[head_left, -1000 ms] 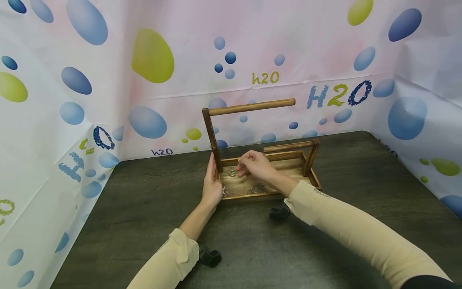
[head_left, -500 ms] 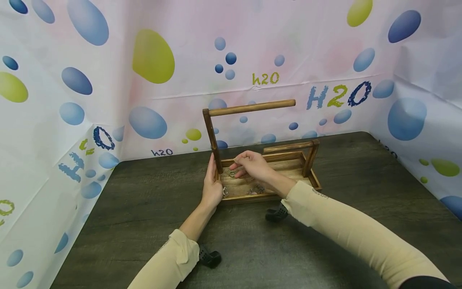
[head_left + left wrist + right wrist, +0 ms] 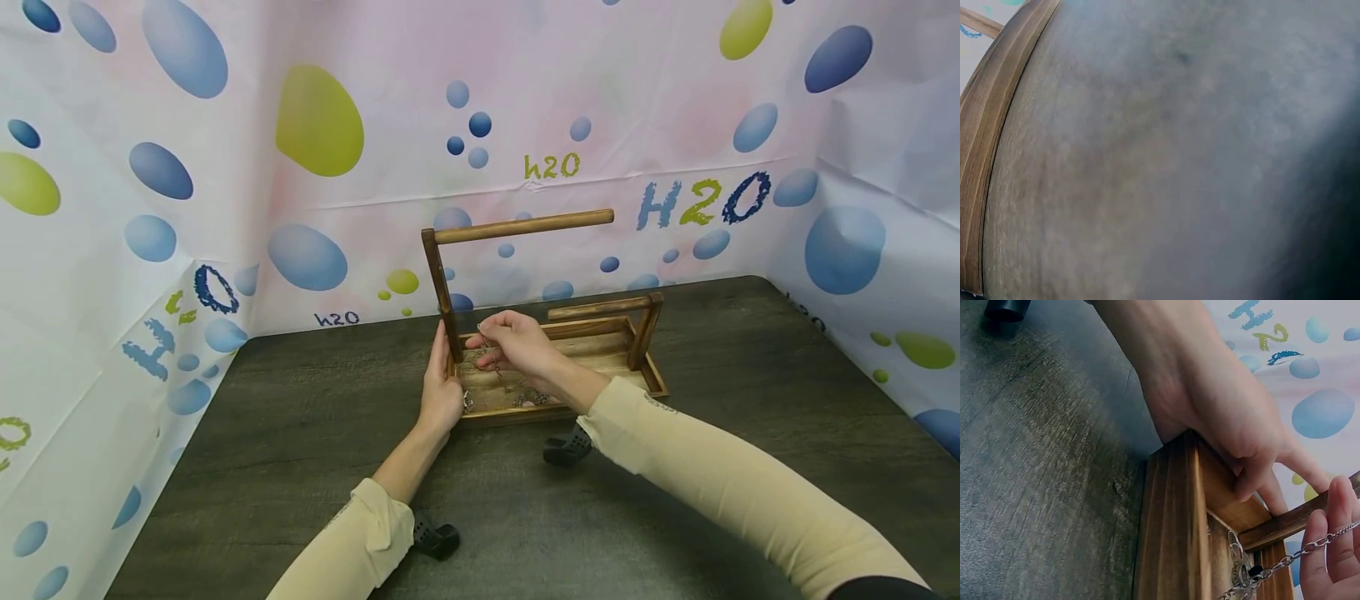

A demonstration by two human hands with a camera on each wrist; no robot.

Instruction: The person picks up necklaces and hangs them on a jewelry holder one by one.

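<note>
A wooden jewelry stand has a shallow tray, a tall left post with a long bar and a shorter right post with a bar. My left hand grips the tray's left end; in the right wrist view the left thumb laps over the end wall. Above the tray's left part, my right hand pinches a silver chain necklace, which runs across its fingers and slants down to the tray. A small heap of silver jewelry lies near the front rim. Another silver piece sits in the front left corner.
The stand is on a dark wood-grain table. Behind and beside it hangs a white sheet printed with bubbles and lettering. Black wrist devices sit below both forearms. The left wrist view is mostly blurred table.
My right hand has shifted slightly left toward the tall post, and the chain below its fingers now shows. My left hand and the stand stay in place.
</note>
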